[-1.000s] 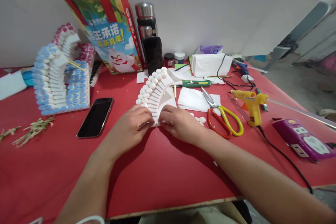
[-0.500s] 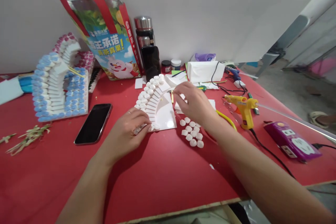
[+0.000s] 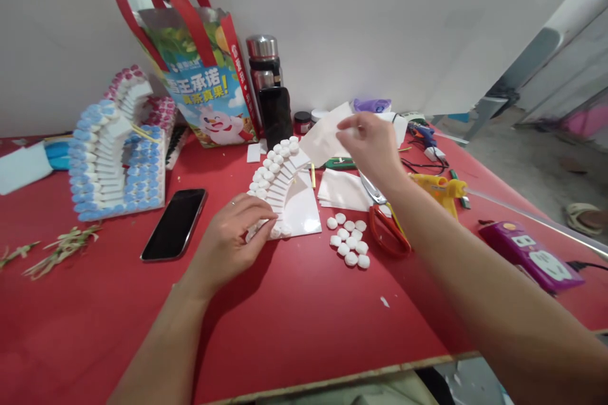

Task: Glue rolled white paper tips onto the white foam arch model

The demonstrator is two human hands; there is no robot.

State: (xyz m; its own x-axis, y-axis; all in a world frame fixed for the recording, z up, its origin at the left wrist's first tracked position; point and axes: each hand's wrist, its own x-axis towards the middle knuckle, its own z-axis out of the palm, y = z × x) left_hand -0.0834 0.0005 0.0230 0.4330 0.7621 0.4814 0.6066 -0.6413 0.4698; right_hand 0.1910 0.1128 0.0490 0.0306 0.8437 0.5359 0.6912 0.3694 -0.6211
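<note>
Red table (image 3: 285,329), pale wall (image 3: 418,25): a white sheet (image 3: 325,134) comes up in the right hand (image 3: 370,145)

A second ago both hands met at the lower end of the white arch (image 3: 281,185); now the right has left it and raised the sheet beyond the arch's top. That leaves the left hand (image 3: 240,228) alone at the arch, probably to steady it.

The right fingers look pinched together on the sheet's edge, though blur softens the grip. The left fingers bend close over the arch's lower end, touching it; whether they actually close on it I cannot tell.

The arch curves up and away from the left fingertips: thin, flat steps fanned along the inside, puffy round knobs in rows along the outside. A glossy white board (image 3: 304,212) lies just right of those fingers. The sheet is thin, matte and tilted. Below the right fingers lie a stack of flat paper (image 3: 339,190) and, nearer the body, loose pellets (image 3: 350,242), white and rounded, beside the red-handled scissors (image 3: 387,231).
</note>
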